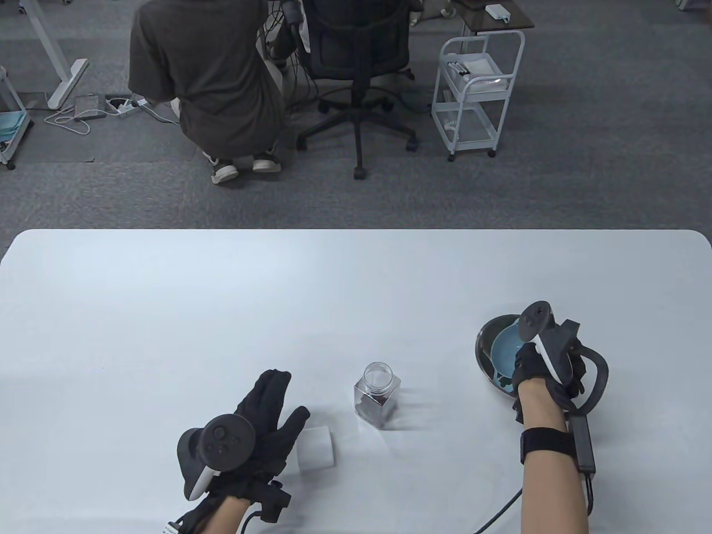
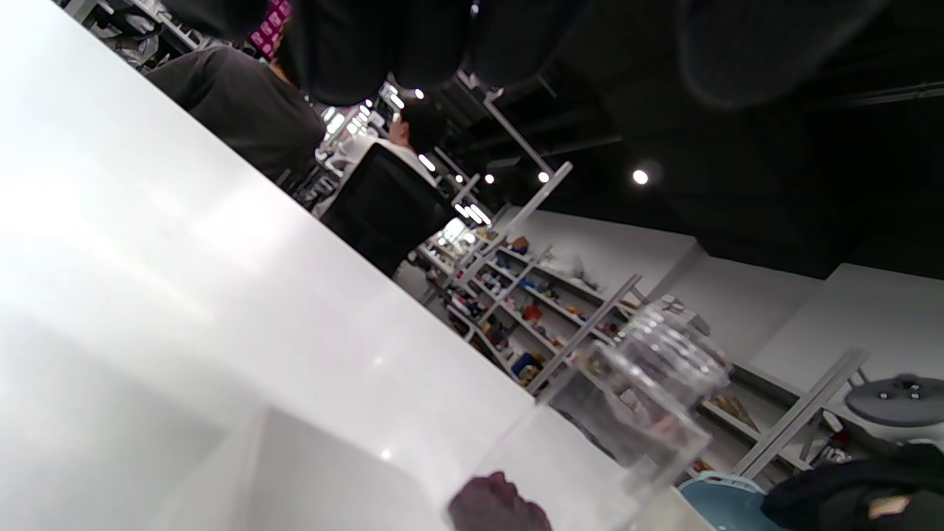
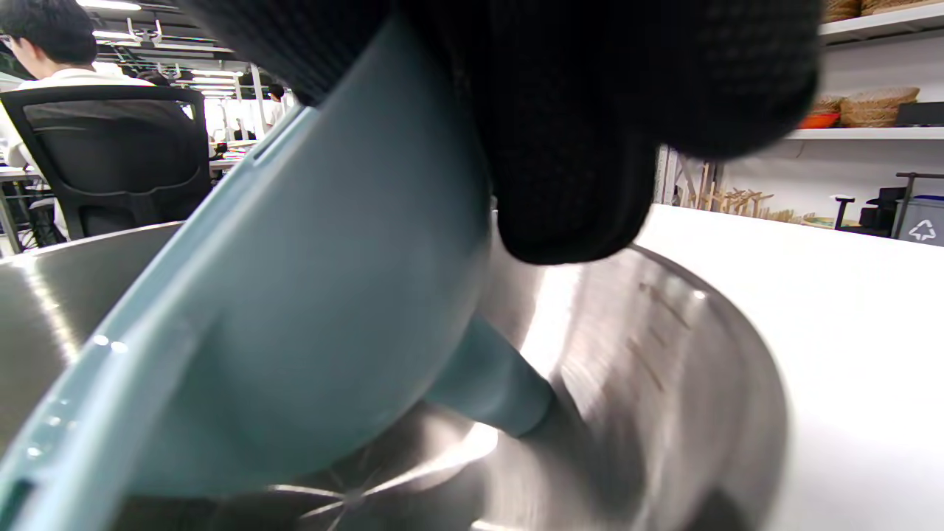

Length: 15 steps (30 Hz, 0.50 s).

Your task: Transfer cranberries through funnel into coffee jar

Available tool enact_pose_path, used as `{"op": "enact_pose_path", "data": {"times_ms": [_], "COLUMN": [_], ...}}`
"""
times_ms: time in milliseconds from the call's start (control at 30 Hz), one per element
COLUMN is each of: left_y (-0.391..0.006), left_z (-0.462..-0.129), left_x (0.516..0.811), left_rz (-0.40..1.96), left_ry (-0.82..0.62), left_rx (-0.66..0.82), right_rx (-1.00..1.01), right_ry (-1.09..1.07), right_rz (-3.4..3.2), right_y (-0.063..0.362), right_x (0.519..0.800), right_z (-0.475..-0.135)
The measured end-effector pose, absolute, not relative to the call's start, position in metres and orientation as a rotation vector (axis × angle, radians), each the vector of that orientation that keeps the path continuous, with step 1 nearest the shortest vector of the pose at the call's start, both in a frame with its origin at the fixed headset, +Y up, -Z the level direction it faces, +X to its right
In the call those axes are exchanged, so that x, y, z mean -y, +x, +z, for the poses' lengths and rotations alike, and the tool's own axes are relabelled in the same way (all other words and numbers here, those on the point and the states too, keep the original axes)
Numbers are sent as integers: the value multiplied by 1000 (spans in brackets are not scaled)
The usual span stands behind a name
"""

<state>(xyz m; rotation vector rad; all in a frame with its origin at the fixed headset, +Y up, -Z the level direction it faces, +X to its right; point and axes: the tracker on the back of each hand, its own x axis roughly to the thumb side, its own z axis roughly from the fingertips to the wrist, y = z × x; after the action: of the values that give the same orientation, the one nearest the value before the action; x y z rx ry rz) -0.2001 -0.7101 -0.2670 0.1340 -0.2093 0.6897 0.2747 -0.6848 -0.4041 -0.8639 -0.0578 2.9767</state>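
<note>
1. The right hand grips the blue funnel, tilted inside the steel bowl at the right of the worktop.
2. The left hand lies open, fingers stretched, holding nothing, beside a white lid.
3. The open coffee jar stands between the hands, with some cranberries already inside.
4. I judge the funnel is being handled at the bowl; whether it is being fetched or put away I cannot tell.

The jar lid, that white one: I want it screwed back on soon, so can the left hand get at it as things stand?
Probably yes. The left hand lies open with its fingers right beside the white lid, and nothing stands between them; the jar sits apart, further right.
</note>
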Motion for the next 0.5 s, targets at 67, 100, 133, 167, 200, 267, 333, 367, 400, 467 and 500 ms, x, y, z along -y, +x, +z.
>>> {"op": "enact_pose_path", "data": {"times_ms": [67,100,133,167,200,267,333,367,400,467,500], "left_y": [-200,-200,-200,-200,-200,-200,-200,-200,-200,-199,-199], "left_z": [-267,-267,-267,-267,-267,-267,-267,-267,-267,-267,-267], "left_x": [710,710,710,711,711,711,711,711,711,711,711], "left_rz": [691,691,691,691,691,692,693,693,693,691,690], "left_ry": [133,133,132,132,131,129,127,126,125,123,122], "left_rx": [210,210,210,210,210,209,209,209,210,211,213], "right_rx": [75,76,77,86,108,147,193,213,234,262,245], "right_ry": [-848,-834,-822,-813,-795,-750,-688,-653,-600,-485,-399], "right_rz": [2976,2973,2963,2952,2936,2913,2882,2862,2836,2783,2769], "right_y": [273,272,271,271,270,268,264,262,258,252,247], "right_x": [682,680,677,675,671,663,654,650,645,638,635], "right_z": [-403,-402,-400,-399,-397,-392,-386,-383,-378,-369,-363]}}
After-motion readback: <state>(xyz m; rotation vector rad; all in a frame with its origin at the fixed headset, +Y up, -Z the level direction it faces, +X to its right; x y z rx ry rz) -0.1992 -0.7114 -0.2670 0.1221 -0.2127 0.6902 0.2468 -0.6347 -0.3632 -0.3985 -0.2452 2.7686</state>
